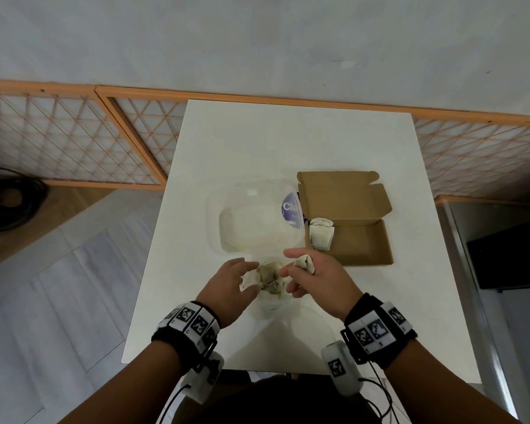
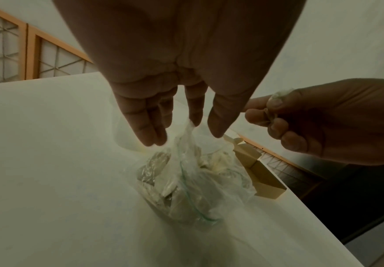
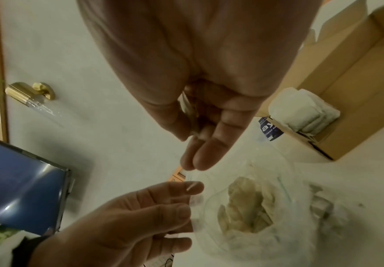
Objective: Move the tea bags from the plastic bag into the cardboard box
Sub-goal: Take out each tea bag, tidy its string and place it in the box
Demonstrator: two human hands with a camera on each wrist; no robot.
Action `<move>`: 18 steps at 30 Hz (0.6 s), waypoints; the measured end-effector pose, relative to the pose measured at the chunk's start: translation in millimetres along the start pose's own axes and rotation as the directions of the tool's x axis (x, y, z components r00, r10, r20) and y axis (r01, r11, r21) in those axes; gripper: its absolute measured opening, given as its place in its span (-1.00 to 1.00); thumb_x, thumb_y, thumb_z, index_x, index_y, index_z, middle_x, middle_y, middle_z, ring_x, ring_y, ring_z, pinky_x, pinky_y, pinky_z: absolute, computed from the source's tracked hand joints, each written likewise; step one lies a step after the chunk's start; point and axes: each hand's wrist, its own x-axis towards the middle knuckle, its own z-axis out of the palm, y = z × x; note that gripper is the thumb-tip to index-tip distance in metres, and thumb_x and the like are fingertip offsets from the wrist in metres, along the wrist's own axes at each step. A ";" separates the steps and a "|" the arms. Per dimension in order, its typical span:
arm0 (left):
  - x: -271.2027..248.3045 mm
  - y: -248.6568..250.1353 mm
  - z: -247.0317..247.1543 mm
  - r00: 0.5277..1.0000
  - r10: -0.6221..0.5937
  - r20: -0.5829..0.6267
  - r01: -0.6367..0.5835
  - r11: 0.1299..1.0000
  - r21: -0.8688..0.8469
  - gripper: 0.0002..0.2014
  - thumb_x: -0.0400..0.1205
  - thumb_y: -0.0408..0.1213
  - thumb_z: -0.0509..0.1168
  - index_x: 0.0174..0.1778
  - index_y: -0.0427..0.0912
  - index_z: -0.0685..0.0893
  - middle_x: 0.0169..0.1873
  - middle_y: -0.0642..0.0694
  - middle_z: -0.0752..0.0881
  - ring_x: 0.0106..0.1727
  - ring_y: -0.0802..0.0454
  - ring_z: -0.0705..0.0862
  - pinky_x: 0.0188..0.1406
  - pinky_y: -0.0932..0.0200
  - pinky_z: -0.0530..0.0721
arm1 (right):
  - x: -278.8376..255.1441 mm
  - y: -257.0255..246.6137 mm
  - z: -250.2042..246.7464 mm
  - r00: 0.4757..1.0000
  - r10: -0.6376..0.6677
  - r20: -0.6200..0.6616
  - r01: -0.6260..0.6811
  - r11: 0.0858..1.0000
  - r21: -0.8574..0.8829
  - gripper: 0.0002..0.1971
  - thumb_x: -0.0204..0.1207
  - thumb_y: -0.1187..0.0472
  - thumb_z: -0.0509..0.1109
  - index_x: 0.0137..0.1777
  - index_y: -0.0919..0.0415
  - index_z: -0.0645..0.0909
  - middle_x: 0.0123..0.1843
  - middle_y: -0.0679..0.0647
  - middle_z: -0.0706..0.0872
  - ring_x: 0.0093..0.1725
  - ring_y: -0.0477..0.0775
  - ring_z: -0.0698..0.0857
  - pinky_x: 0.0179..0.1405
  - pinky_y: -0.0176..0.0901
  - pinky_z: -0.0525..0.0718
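Observation:
A clear plastic bag point(image 1: 270, 281) holding several tea bags point(image 3: 246, 204) sits on the white table point(image 1: 227, 148), between my hands. My left hand point(image 1: 242, 276) reaches over the bag's left rim with straight fingers point(image 2: 150, 130) that touch the plastic. My right hand point(image 1: 299, 266) hovers just right of the bag and pinches one tea bag point(image 1: 304, 262) between its fingers. The open cardboard box point(image 1: 361, 243) lies to the right, with tea bags point(image 1: 320, 235) stacked upright at its left end.
A clear plastic container point(image 1: 257, 221) with a purple-labelled lid point(image 1: 289, 209) stands just behind the bag, touching the box's left side. The table's near edge lies close behind my wrists. Wooden lattice panels point(image 1: 74, 139) run along the floor behind the table.

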 end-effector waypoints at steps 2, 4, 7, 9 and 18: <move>-4.7 7.0 -5.9 0.998 0.044 -0.052 -0.041 0.998 0.050 -0.52 0.71 -0.07 0.40 0.58 0.15 0.55 0.67 0.09 0.40 0.59 0.10 0.51 0.56 0.28 0.38 | -4.7 -4.7 -1.2 1.000 -0.016 0.015 0.016 0.999 0.033 -0.66 0.75 0.29 0.35 0.48 0.03 0.57 0.05 0.08 0.91 -0.10 0.19 0.89 -0.03 0.14 0.88; -10.4 18.5 -11.9 0.989 0.113 -0.097 -0.110 0.993 0.033 -0.55 0.70 -0.09 0.40 0.54 0.12 0.58 0.62 0.13 0.47 0.59 0.16 0.50 0.59 0.28 0.38 | -9.6 -11.5 -1.9 0.999 -0.042 0.034 0.041 0.998 0.046 -0.66 0.76 0.30 0.34 0.49 0.04 0.54 0.06 0.12 0.91 -0.11 0.20 0.89 -0.04 0.16 0.88; -19.3 37.7 -18.5 0.980 0.187 -0.065 -0.194 0.972 -0.132 -0.49 0.67 -0.12 0.44 0.56 0.15 0.53 0.46 0.25 0.61 0.37 0.35 0.65 0.45 0.19 0.64 | -17.1 -26.2 -2.3 0.995 -0.086 0.053 0.082 0.993 0.079 -0.66 0.78 0.30 0.35 0.49 0.05 0.53 0.08 0.06 0.92 -0.16 0.21 0.87 -0.13 0.07 0.87; -24.6 49.4 -21.1 0.976 0.218 -0.014 -0.215 0.947 -0.238 -0.42 0.65 -0.12 0.50 0.58 0.15 0.48 0.34 0.24 0.69 0.28 0.39 0.70 0.32 0.30 0.69 | -20.8 -36.7 -2.0 0.992 -0.116 0.052 0.113 0.991 0.068 -0.66 0.77 0.25 0.38 0.49 0.03 0.53 0.05 0.03 0.92 -0.17 0.27 0.85 -0.16 0.06 0.87; -39.5 69.6 -33.1 0.942 0.311 -0.125 -0.335 0.859 -0.388 -0.71 0.70 -0.30 0.44 0.29 0.11 0.77 0.20 0.07 0.80 0.21 0.12 0.80 0.25 0.15 0.76 | -24.4 -53.6 -5.3 0.982 -0.133 0.134 0.132 0.991 0.019 -0.40 0.78 0.21 0.38 0.75 -0.08 0.29 -0.22 0.16 0.88 -0.32 0.14 0.85 -0.26 0.00 0.84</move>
